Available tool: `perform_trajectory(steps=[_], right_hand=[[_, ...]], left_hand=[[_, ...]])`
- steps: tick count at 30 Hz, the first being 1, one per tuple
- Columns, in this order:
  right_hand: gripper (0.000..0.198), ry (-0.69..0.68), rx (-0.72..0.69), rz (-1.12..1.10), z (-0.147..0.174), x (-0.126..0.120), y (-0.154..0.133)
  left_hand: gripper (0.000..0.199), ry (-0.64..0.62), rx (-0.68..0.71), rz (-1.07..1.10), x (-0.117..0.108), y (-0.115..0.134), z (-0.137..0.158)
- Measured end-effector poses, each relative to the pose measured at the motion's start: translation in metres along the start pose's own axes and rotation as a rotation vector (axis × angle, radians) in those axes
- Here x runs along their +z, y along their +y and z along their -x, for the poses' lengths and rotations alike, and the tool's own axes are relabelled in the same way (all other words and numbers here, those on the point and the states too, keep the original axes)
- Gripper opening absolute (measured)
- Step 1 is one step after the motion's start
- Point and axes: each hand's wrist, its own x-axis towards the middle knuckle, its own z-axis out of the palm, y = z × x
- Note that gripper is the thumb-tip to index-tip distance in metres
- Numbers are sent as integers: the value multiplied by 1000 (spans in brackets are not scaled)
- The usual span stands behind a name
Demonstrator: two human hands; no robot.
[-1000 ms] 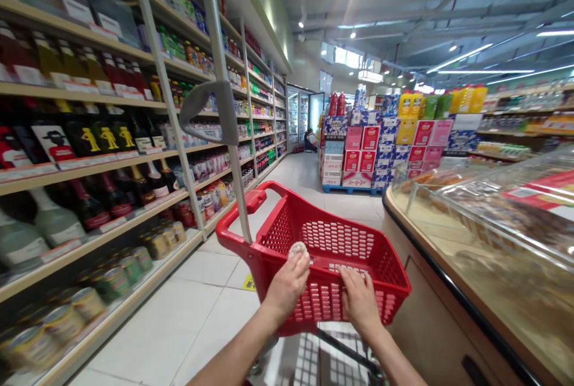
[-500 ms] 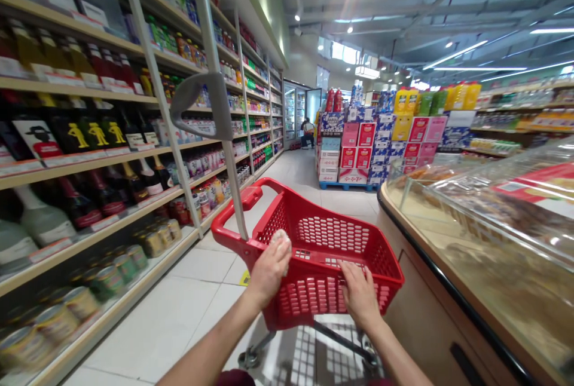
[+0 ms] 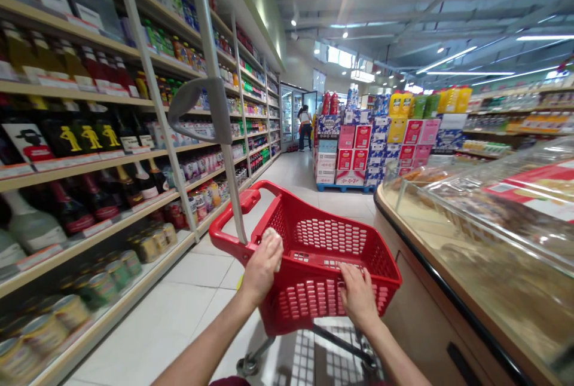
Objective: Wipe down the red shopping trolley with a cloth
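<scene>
A red plastic shopping cart with perforated sides stands side-on in front of me; no goods show in its basket. My left hand is closed on a crumpled white cloth and presses it on the near rim, close to the cart's handle end. Further right, my right hand is hooked over the same rim, fingers reaching inside. A metal pole with a grey loop grip rises from the handle end. My left palm and part of the cloth are hidden.
Shelves of bottles and cans run along the left. A glass-topped counter with a black edge stands close on the right. Stacked drink cartons sit on a blue pallet ahead. Far down the aisle is a person.
My left hand has slid slightly left along the rim with the cloth. My right hand keeps its place on the rim. The distant person, low down before, now stands upright.
</scene>
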Motion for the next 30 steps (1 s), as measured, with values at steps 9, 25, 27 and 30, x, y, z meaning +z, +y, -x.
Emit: perform_trajectory(steps=[9, 25, 27, 30], right_hand=[[56, -44, -32, -14, -1, -1, 3], [59, -43, -17, 23, 0, -3, 7], [57, -15, 20, 30, -1, -3, 4], [52, 16, 70, 36, -2, -1, -2]], left_hand=[[29, -37, 149, 73, 21, 44, -4], [31, -79, 119, 21, 11, 18, -2], [31, -52, 43, -25, -4, -8, 3], [31, -48, -35, -59, -11, -14, 8]])
